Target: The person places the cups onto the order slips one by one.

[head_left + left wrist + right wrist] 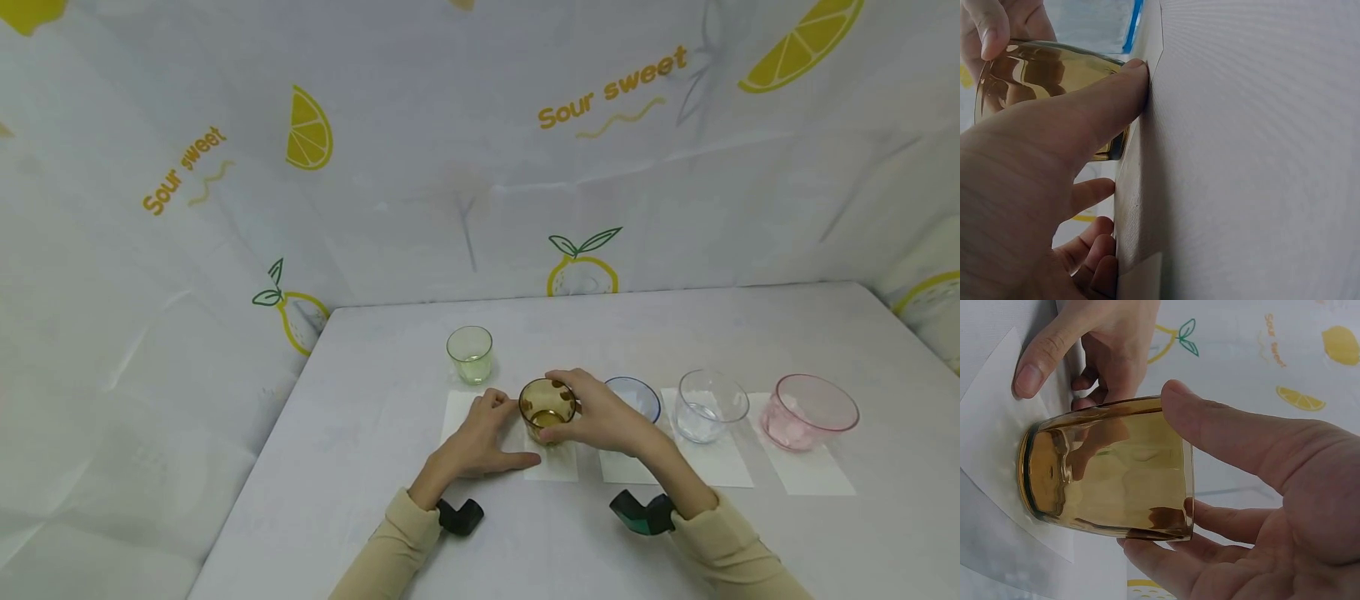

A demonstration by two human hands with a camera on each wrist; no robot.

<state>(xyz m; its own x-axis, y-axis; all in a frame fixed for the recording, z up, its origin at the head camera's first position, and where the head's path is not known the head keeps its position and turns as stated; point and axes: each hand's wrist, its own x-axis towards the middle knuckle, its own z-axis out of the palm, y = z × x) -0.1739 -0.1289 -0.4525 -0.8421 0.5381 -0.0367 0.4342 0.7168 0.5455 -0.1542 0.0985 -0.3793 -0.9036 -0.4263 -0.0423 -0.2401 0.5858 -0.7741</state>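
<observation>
My right hand grips an amber glass near its rim, thumb on the near side and fingers on the far side. The glass stands upright, its base right at a white paper square. In the right wrist view, the amber glass looks see-through, with a thick base. My left hand rests on the table just left of the glass, over another paper piece. Its thumb points along the paper beside the glass base, and its other fingers touch the surface loosely.
A pale green glass stands behind my left hand. To the right are a blue-rimmed bowl, partly hidden by my right hand, a clear bowl and a pink bowl. Paper pieces lie at these bowls. A lemon-print curtain hangs behind.
</observation>
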